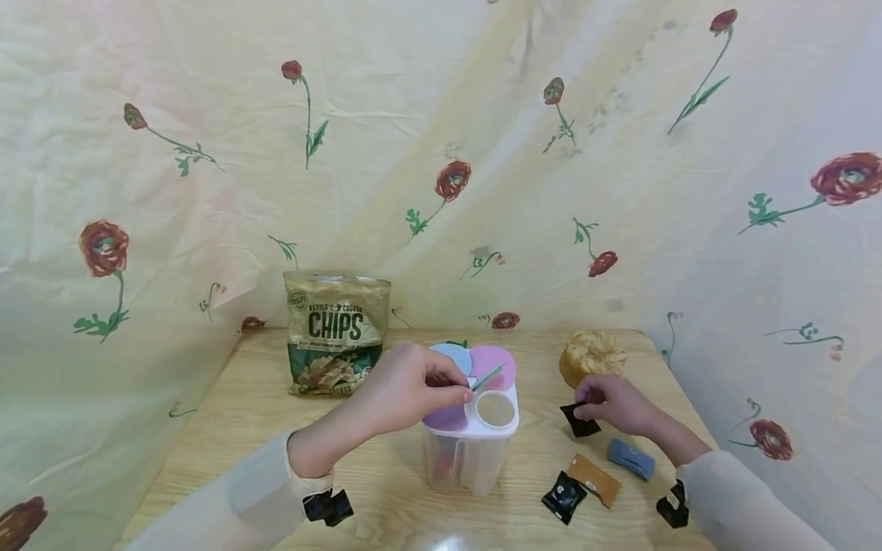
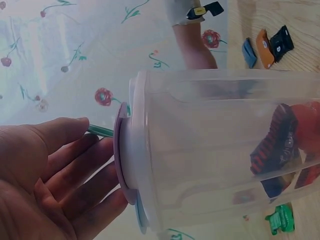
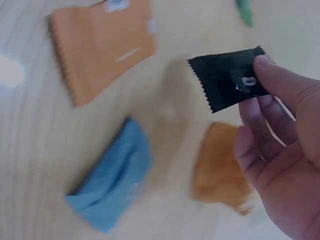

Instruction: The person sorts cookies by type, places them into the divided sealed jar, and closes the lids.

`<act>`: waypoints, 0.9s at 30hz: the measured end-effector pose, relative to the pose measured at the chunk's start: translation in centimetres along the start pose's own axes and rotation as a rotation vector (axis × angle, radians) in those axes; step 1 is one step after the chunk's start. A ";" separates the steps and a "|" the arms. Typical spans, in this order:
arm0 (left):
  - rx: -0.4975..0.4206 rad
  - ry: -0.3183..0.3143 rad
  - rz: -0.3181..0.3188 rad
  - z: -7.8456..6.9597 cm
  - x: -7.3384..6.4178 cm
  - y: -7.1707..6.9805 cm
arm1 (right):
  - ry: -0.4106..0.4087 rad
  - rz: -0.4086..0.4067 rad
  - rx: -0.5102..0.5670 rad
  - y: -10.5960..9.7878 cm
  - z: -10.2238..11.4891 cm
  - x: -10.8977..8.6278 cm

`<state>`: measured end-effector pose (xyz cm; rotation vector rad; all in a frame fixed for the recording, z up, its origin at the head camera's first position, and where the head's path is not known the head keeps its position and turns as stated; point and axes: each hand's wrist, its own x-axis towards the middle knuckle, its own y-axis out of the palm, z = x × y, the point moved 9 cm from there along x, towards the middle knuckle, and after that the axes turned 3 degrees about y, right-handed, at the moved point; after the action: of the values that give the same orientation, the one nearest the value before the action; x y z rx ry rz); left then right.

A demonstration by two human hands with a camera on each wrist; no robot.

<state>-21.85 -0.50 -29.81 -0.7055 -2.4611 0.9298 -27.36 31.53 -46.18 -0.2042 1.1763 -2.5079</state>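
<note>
A clear plastic container (image 1: 475,459) with a white top stands mid-table. Blue (image 1: 451,356), pink (image 1: 496,363) and purple (image 1: 444,418) round lids lie on its top; the round opening at front right is uncovered. My left hand (image 1: 403,386) pinches a thin green lid (image 1: 488,376), tilted above the top. Dark, red-striped wrapped packets (image 2: 275,142) show inside the container in the left wrist view. Between thumb and fingers my right hand (image 1: 623,405) holds a small black wrapped packet (image 3: 227,80) by one end, above the table to the container's right.
Another black packet (image 1: 564,497), an orange packet (image 1: 595,480) and a blue packet (image 1: 630,459) lie at right front. A round golden-brown thing (image 1: 586,356) sits behind the right hand. A chips bag (image 1: 336,333) stands at back left. Something green (image 2: 281,219) is behind the container.
</note>
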 end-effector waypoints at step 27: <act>0.014 0.009 -0.016 -0.2 -0.1 -0.1 | -0.353 -0.226 0.187 -6.4 20.9 -3.1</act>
<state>-21.72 -0.52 -29.65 -0.6824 -2.4464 0.9351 -20.33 21.54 -27.80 -0.7319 0.8119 -2.6080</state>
